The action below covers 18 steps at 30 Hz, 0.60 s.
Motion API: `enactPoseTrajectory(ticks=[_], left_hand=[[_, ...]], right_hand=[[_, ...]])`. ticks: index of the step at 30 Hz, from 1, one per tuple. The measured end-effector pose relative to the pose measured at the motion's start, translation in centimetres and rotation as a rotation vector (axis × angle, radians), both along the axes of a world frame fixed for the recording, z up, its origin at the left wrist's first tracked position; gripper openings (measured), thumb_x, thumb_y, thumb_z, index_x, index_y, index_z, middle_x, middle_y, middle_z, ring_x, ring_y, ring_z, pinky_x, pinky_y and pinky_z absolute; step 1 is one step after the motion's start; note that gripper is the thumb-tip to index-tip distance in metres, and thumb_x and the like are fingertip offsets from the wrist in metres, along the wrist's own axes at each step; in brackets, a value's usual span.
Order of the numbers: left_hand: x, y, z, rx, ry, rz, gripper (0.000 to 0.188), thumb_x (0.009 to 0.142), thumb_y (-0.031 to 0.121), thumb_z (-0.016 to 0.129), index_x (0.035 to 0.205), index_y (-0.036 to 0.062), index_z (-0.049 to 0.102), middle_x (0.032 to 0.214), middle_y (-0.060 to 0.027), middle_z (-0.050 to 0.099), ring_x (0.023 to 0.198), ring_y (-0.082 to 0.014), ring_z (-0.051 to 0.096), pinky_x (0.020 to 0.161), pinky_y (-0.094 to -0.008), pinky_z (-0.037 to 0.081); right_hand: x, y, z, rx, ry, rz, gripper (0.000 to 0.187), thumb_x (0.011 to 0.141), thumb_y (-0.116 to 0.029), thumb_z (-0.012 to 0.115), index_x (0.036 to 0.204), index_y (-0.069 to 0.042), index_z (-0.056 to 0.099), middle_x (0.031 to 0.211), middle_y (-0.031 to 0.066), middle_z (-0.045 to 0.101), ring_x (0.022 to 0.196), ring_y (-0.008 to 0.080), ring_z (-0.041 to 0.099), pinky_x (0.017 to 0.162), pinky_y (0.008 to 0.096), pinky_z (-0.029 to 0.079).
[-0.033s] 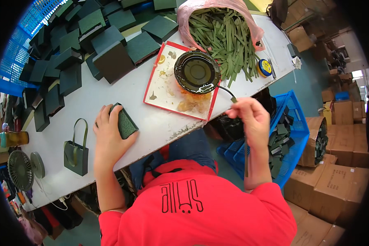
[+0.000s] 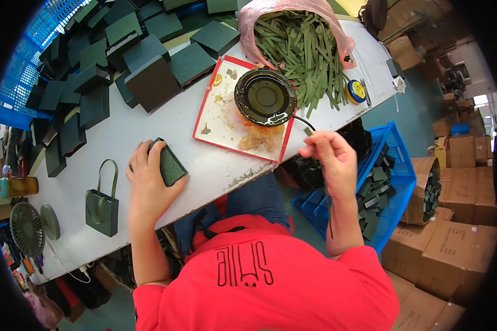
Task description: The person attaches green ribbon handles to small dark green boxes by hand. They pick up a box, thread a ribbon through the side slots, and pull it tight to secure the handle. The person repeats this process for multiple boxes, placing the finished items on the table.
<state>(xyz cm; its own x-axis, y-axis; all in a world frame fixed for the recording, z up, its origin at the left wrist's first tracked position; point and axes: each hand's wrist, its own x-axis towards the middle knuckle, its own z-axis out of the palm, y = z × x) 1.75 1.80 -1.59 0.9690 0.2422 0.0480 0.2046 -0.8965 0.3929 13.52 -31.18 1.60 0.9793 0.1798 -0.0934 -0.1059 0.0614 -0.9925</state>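
Note:
My left hand (image 2: 152,185) is wrapped round a small dark green paper bag or box (image 2: 171,164) on the white table, its speckled side showing past my fingers. My right hand (image 2: 337,163) is raised over the table's front edge, pinching a narrow green ribbon strip (image 2: 308,132) near one end. The strip's long tail hangs beside my right forearm. Just beyond that hand, a round black pot (image 2: 266,96) of glossy amber liquid rests on a stained white board with a red border (image 2: 210,118). A finished-looking green bag with ribbon handles (image 2: 108,214) stands left of my left hand.
Many dark green boxes or bags (image 2: 152,83) are heaped at the back left. A pink plastic bag (image 2: 252,33) spills green ribbon strips (image 2: 315,66); a blue-and-yellow round tin (image 2: 356,91) lies beside it. A blue crate (image 2: 400,160) holds dark green pieces at right. A small fan (image 2: 27,229) stands at left.
My right hand has shifted slightly left with the ribbon strip, whose end now points up and left. My left hand keeps its hold and has barely moved.

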Motion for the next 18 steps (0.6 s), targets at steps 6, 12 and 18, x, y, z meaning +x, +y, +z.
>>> enactPoseTrajectory(ticks=[6,12,18], left_hand=[[0.1,-0.6,-0.2,0.003,-0.036,0.019,0.079,0.066,0.023,0.083,0.135,0.0096,0.048,0.142,-0.0163,0.045,0.133,-0.0358,0.040,0.111,-0.0501,0.027],[0.0,-0.6,-0.4,0.020,-0.039,0.022,0.079,0.065,0.023,0.084,0.135,0.0097,0.048,0.142,-0.0159,0.046,0.133,-0.0353,0.041,0.111,-0.0500,0.028],[0.0,-0.6,-0.4,0.018,-0.043,0.023,0.079,0.065,0.023,0.084,0.135,0.0097,0.048,0.142,-0.0155,0.046,0.132,-0.0349,0.041,0.111,-0.0500,0.028]], right_hand=[[0.4,2.9,-2.3,0.093,0.052,0.009,0.028,0.096,-0.006,0.066,0.121,0.005,0.058,0.093,0.0082,0.068,0.081,0.0144,0.069,0.077,0.0271,0.055],[0.7,3.0,-4.3,0.217,0.246,0.079,0.019,0.098,-0.011,0.066,0.110,0.001,0.059,0.089,0.0065,0.067,0.066,0.0071,0.056,0.060,0.0220,0.046],[1.0,4.1,-4.3,0.266,0.272,0.071,0.016,0.099,-0.016,0.065,0.101,-0.001,0.059,0.082,0.0044,0.066,0.056,0.0038,0.047,0.050,0.0202,0.035]])
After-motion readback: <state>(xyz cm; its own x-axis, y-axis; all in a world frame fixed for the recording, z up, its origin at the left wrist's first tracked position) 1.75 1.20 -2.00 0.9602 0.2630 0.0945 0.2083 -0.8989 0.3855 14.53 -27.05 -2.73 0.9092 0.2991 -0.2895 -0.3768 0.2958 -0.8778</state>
